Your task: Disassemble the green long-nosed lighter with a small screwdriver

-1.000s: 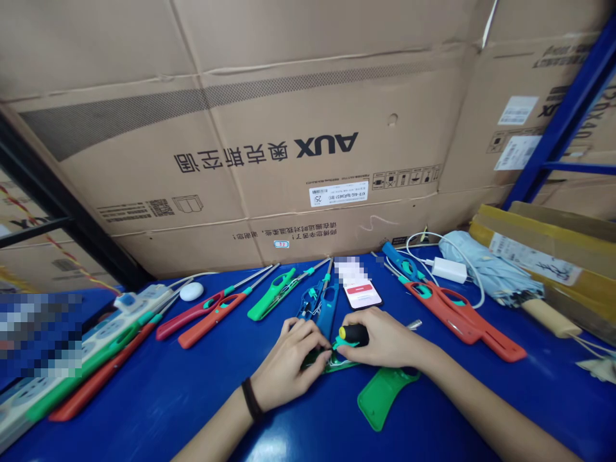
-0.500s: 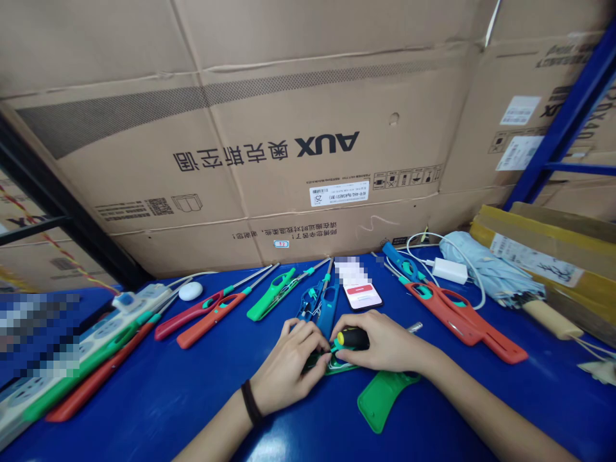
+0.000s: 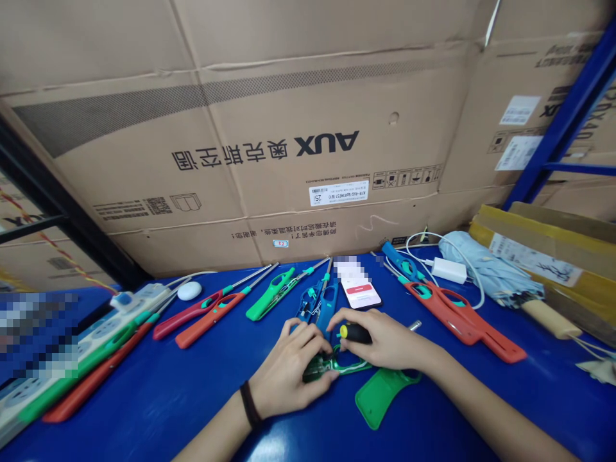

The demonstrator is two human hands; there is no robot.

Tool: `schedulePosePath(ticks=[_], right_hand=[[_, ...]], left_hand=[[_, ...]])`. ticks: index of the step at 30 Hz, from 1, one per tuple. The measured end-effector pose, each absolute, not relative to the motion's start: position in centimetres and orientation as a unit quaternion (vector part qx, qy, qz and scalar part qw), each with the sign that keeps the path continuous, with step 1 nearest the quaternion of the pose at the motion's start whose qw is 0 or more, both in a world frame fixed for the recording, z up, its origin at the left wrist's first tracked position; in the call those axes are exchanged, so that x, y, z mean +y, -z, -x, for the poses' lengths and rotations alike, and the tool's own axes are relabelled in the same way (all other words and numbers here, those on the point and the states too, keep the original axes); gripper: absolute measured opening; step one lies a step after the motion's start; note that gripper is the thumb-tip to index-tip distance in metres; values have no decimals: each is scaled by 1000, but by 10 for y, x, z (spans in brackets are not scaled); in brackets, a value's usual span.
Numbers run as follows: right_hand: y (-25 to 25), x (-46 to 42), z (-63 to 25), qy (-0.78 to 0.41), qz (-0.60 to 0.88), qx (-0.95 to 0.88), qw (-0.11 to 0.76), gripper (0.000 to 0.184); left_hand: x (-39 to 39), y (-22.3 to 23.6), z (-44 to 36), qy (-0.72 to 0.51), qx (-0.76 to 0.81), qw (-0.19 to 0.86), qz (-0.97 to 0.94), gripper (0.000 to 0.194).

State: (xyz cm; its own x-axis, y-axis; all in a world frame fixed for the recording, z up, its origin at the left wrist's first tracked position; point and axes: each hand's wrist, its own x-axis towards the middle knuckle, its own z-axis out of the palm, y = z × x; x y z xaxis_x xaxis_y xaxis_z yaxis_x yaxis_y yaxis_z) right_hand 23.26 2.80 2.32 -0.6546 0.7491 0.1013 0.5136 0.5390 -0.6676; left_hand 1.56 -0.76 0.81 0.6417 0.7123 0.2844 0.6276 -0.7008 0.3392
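My left hand (image 3: 291,366) is closed around the opened green lighter body (image 3: 353,367), pressing it on the table; white wire and inner parts show in it. In my right hand (image 3: 392,337) lies a screwdriver (image 3: 356,332) with a black handle and yellow end. The right index finger and thumb are bent just above the lighter body, with a bit of teal at the fingertips that I cannot make out well. A loose green shell half (image 3: 378,399) rests below my right hand. Beyond my fingers lies an opened blue lighter (image 3: 315,301), its wires bare.
A phone (image 3: 360,292) lies behind my right hand. Red and orange lighters (image 3: 212,319) and an opened green one (image 3: 272,295) lie left; more orange lighters (image 3: 462,314) lie right. A power strip (image 3: 91,340), umbrella (image 3: 491,266), charger (image 3: 450,270) and large carton (image 3: 269,115) surround the blue table.
My right hand has lifted slightly away from the green lighter body, with the screwdriver still in it. More of the lighter body shows. My left hand stays on it.
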Motion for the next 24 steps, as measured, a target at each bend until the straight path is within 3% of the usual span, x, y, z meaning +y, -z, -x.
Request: schedulePosePath(ticks=[4,8,14,24], right_hand=[[-26,28,-233,-287,359,-870,177,25],[-29,24,-232,-266,374,-873,163,11],[-29,24,-228,-241,384,-876,164,17],[-28,23,-229,-214,339,-906,138,7]], left_hand=[[-8,-7,-14,-199,367,99,-903,22],[-8,-7,-14,-203,366,96,-903,21],[-7,-6,-14,-199,365,99,-904,20],[-8,-4,-16,-195,365,109,-904,22]])
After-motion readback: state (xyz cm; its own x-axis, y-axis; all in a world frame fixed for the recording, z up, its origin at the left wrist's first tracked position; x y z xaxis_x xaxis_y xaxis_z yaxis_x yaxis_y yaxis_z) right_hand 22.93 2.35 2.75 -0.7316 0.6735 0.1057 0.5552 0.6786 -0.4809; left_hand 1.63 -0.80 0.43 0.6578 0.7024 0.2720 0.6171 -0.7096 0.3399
